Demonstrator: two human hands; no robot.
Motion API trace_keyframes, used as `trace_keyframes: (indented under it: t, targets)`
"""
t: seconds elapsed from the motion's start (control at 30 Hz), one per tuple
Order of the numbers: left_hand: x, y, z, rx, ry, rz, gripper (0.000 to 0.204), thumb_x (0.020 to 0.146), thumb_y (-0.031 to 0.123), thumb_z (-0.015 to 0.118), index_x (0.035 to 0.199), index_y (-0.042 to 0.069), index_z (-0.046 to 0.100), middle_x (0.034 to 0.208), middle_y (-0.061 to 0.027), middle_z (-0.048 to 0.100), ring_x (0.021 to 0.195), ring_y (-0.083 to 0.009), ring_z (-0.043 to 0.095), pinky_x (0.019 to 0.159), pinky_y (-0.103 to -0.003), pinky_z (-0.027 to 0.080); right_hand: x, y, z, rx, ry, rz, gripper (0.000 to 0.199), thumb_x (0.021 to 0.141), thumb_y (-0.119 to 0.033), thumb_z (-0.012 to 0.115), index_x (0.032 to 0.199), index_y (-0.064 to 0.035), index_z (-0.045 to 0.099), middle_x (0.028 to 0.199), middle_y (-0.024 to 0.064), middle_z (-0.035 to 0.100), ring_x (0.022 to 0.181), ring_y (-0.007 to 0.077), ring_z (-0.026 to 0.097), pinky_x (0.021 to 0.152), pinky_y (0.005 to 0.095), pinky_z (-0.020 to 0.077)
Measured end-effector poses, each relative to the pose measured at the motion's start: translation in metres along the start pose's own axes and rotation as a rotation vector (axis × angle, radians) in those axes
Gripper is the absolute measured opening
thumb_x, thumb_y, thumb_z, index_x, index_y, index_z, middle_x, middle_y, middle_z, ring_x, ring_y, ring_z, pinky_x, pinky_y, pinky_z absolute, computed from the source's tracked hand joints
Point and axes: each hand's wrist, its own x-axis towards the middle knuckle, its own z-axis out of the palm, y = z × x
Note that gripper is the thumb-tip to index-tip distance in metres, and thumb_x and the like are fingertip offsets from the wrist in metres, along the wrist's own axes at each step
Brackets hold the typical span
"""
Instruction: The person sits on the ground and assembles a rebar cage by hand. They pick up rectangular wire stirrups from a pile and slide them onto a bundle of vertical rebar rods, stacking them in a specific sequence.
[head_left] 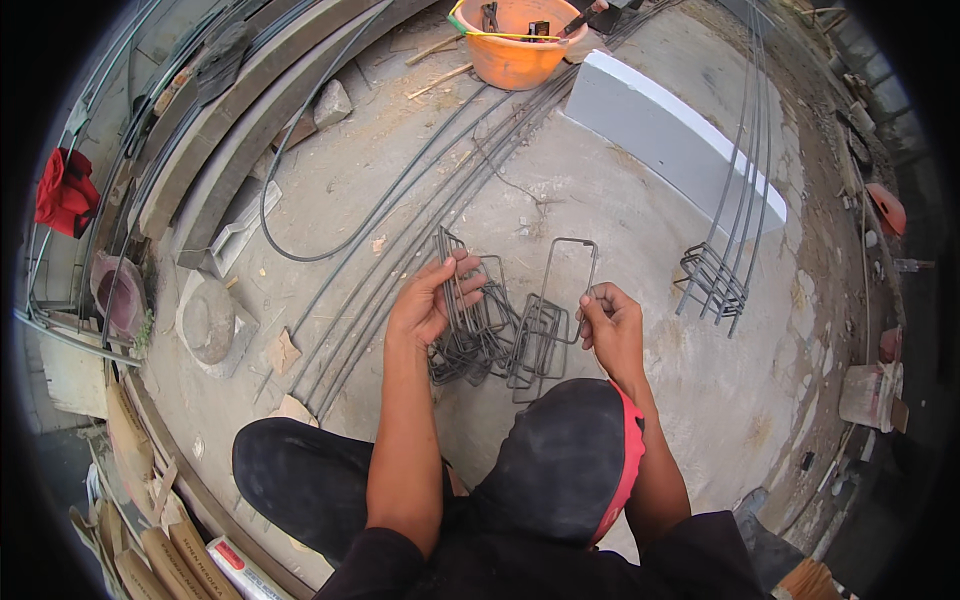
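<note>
Black-trousered knees (300, 480) frame our view; our left hand (425, 305) clamps a bundle of bent wire stirrups (470, 320) above the concrete floor (600, 200), while our right hand (610, 325) pinches one stirrup (565, 290). Interlocked loops could snag and drag the pile, or the wire ends scratch us.

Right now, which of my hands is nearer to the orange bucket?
Left. Your left hand grips bent wire loops almost straight below the orange bucket; your right hand holds a single loop lower down and off to the right.
</note>
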Motion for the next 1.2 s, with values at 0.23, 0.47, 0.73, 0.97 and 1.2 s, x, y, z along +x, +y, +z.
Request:
trace_keyframes:
  t: [0.23,0.47,0.73,0.97,1.2]
  targets:
    - [-0.002,-0.013,0.037,-0.009,-0.098,-0.095,0.047,0.109,0.019,0.062,0.146,-0.007,0.05,0.138,-0.0273,0.064,0.116,-0.0401,0.073,0.094,-0.048,0.066,0.041,0.018,0.045,0.168,-0.38,0.228,0.017,0.102,-0.015,0.069,0.103,0.0009,0.072,0.082,0.0058,0.072,0.063,0.0093,0.062,0.051,0.0259,0.0521]
    - [-0.011,-0.022,0.059,0.067,-0.1,-0.084,0.049,0.108,0.014,0.061,0.149,-0.01,0.046,0.141,-0.029,0.062,0.119,-0.0401,0.07,0.099,-0.05,0.063,0.037,0.024,0.046,0.096,-0.359,0.221,0.026,0.103,-0.021,0.071,0.114,0.003,0.071,0.086,0.0073,0.073,0.067,0.0139,0.066,0.056,0.0273,0.0555]
    - [-0.002,-0.034,0.069,0.019,0.017,-0.031,0.042,0.11,0.009,0.056,0.146,-0.011,0.047,0.14,-0.0289,0.063,0.123,-0.041,0.069,0.099,-0.051,0.063,-0.015,0.012,0.03,-0.116,-0.114,-0.326,0.029,0.089,-0.013,0.086,0.111,-0.0011,0.07,0.095,0.0055,0.073,0.075,0.0132,0.067,0.063,0.0296,0.0547]
    - [-0.003,-0.045,0.087,-0.005,0.002,-0.015,0.038,0.111,0.008,0.053,0.143,-0.012,0.049,0.14,-0.0285,0.064,0.122,-0.0404,0.071,0.099,-0.05,0.064,-0.021,0.026,0.035,-0.075,-0.151,-0.269,0.023,0.084,-0.005,0.088,0.095,0.0008,0.069,0.09,0.0068,0.07,0.073,0.0152,0.068,0.064,0.0314,0.055]
    - [-0.01,-0.042,0.088,-0.026,0.001,-0.033,0.044,0.112,0.012,0.052,0.148,-0.012,0.046,0.145,-0.0283,0.061,0.127,-0.0399,0.067,0.107,-0.051,0.059,-0.021,0.023,0.038,-0.158,-0.133,-0.364,0.025,0.082,-0.005,0.089,0.099,-0.0002,0.072,0.09,0.0071,0.069,0.075,0.016,0.069,0.063,0.0316,0.0562]
